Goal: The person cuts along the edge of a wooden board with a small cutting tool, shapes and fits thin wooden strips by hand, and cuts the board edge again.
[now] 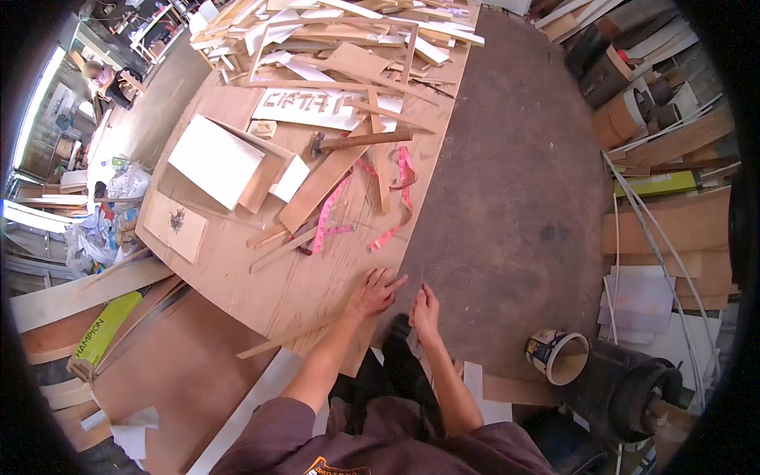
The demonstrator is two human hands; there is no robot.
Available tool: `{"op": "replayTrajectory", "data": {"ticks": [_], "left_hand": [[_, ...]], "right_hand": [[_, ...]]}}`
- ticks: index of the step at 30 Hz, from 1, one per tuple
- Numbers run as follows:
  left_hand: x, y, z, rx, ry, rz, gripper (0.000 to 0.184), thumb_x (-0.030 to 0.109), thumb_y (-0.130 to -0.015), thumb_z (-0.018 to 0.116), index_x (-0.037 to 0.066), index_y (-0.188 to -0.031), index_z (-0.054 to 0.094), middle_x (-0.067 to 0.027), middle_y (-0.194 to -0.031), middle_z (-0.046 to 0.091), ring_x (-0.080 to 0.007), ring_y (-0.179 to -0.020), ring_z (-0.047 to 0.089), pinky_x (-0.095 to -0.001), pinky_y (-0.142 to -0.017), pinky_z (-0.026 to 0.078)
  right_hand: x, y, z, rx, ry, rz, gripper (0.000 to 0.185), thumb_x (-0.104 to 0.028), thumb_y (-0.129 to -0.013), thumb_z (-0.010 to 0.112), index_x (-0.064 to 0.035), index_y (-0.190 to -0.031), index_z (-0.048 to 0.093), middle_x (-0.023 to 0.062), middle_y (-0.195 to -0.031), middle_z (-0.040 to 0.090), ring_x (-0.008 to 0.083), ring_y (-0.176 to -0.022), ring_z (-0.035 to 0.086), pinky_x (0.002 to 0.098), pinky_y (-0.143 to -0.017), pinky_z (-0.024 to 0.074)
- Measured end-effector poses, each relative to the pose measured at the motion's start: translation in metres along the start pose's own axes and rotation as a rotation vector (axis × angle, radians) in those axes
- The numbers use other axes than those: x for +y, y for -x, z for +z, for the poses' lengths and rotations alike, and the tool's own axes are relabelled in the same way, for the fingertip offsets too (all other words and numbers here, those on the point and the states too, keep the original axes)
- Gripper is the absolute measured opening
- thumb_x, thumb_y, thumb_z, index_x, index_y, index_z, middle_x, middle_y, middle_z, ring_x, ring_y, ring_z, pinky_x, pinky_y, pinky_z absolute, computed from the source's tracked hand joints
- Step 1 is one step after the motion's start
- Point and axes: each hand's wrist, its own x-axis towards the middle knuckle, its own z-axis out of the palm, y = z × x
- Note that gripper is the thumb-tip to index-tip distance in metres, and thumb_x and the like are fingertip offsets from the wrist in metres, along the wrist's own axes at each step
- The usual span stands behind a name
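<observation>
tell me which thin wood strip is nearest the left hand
The pale strip that disappears behind the left forearm, overhanging the edge of the table; the other strips lie farther from the left hand.

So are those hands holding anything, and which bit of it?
The right hand grips a thin thing by its lower part; I can't tell about the left hand.

I see the left hand [375, 294] at the table [226, 273] edge, the right hand [427, 311] gripping a thin object [422, 274], and 1 hammer [364, 141] near pink tape [322, 226].
</observation>
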Motion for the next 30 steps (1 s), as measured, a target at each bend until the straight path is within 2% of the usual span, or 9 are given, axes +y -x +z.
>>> {"op": "replayTrajectory", "data": {"ticks": [2, 9, 12, 15, 18, 21, 24, 26, 30], "left_hand": [[-0.002, -0.002, -0.005, -0.142, 0.106, -0.036, 0.057, 0.022, -0.087, 0.059, 0.03, -0.142, 0.049, -0.0109, -0.133, 0.051, -0.0276, -0.127, 0.044, -0.0455, -0.11, 0.033], [-0.007, -0.004, 0.004, -0.219, 0.167, -0.05, 0.06, 0.024, -0.086, 0.06, 0.032, -0.144, 0.046, -0.0108, -0.141, 0.046, -0.0278, -0.131, 0.041, -0.0467, -0.111, 0.03], [-0.007, 0.001, 0.012, -0.177, 0.121, -0.007, 0.063, 0.032, -0.085, 0.064, 0.033, -0.145, 0.046, -0.0115, -0.14, 0.048, -0.0313, -0.131, 0.041, -0.0511, -0.109, 0.028], [-0.006, 0.0, 0.014, -0.148, 0.077, 0.005, 0.062, 0.032, -0.083, 0.066, 0.034, -0.143, 0.049, -0.0107, -0.139, 0.049, -0.0302, -0.131, 0.041, -0.0507, -0.108, 0.029], [-0.005, 0.005, 0.009, -0.243, 0.183, -0.097, 0.06, 0.029, -0.087, 0.061, 0.033, -0.144, 0.045, -0.0074, -0.147, 0.042, -0.0255, -0.135, 0.038, -0.0462, -0.112, 0.027], [-0.007, -0.001, 0.003, -0.282, 0.218, -0.086, 0.061, 0.032, -0.086, 0.062, 0.027, -0.145, 0.046, -0.0064, -0.147, 0.042, -0.0255, -0.135, 0.037, -0.0452, -0.112, 0.028], [-0.005, -0.003, -0.001, -0.303, 0.234, -0.176, 0.063, 0.034, -0.085, 0.062, 0.02, -0.144, 0.046, -0.0055, -0.147, 0.042, -0.0254, -0.134, 0.037, -0.0445, -0.113, 0.028], [-0.007, -0.003, 0.001, -0.231, 0.239, -0.154, 0.063, 0.033, -0.084, 0.062, 0.016, -0.143, 0.047, -0.0058, -0.146, 0.042, -0.0255, -0.134, 0.037, -0.0447, -0.112, 0.028], [-0.007, -0.002, 0.003, -0.208, 0.211, -0.136, 0.061, 0.032, -0.084, 0.061, 0.017, -0.142, 0.049, -0.0064, -0.145, 0.044, -0.0257, -0.133, 0.038, -0.0445, -0.112, 0.029]], "right_hand": [[-0.002, -0.003, 0.002, 0.013, 0.071, -0.017, 0.042, -0.022, -0.106, 0.039, -0.0044, -0.144, 0.04, -0.0026, -0.067, 0.04, 0.0068, -0.043, 0.035, 0.024, -0.037, 0.0297], [0.004, -0.012, 0.009, 0.048, 0.042, -0.042, 0.042, -0.027, -0.106, 0.04, -0.0024, -0.14, 0.043, -0.0023, -0.067, 0.042, 0.0052, -0.044, 0.035, 0.0227, -0.037, 0.0302], [0.024, -0.02, 0.011, 0.074, 0.028, -0.017, 0.041, -0.026, -0.106, 0.041, -0.0031, -0.14, 0.043, -0.0026, -0.067, 0.042, 0.0045, -0.045, 0.035, 0.0226, -0.038, 0.0304], [0.062, -0.044, 0.009, 0.153, 0.043, -0.137, 0.039, -0.025, -0.105, 0.042, -0.004, -0.138, 0.044, -0.0023, -0.07, 0.045, 0.0043, -0.046, 0.036, 0.0224, -0.039, 0.0307], [0.079, -0.047, 0.012, 0.153, 0.169, -0.204, 0.037, -0.023, -0.105, 0.044, -0.0035, -0.135, 0.043, -0.0008, -0.073, 0.047, 0.0051, -0.049, 0.04, 0.0232, -0.04, 0.033], [0.056, -0.033, 0.023, 0.188, 0.241, -0.266, 0.033, -0.016, -0.103, 0.043, -0.004, -0.134, 0.04, 0.0011, -0.075, 0.048, 0.0063, -0.052, 0.043, 0.0242, -0.042, 0.036], [0.046, -0.017, 0.02, 0.195, 0.231, -0.075, 0.035, -0.009, -0.1, 0.04, -0.005, -0.135, 0.038, 0.0026, -0.076, 0.048, 0.0077, -0.054, 0.046, 0.0251, -0.044, 0.0382], [0.057, -0.02, 0.015, 0.201, 0.351, -0.217, 0.04, -0.006, -0.097, 0.038, -0.0061, -0.137, 0.037, 0.0038, -0.078, 0.05, 0.008, -0.055, 0.047, 0.0251, -0.044, 0.0387], [0.049, -0.006, 0.02, 0.115, 0.15, -0.065, 0.045, -0.005, -0.097, 0.039, -0.0049, -0.143, 0.034, 0.0055, -0.078, 0.051, 0.009, -0.055, 0.048, 0.0265, -0.045, 0.0421]]}}
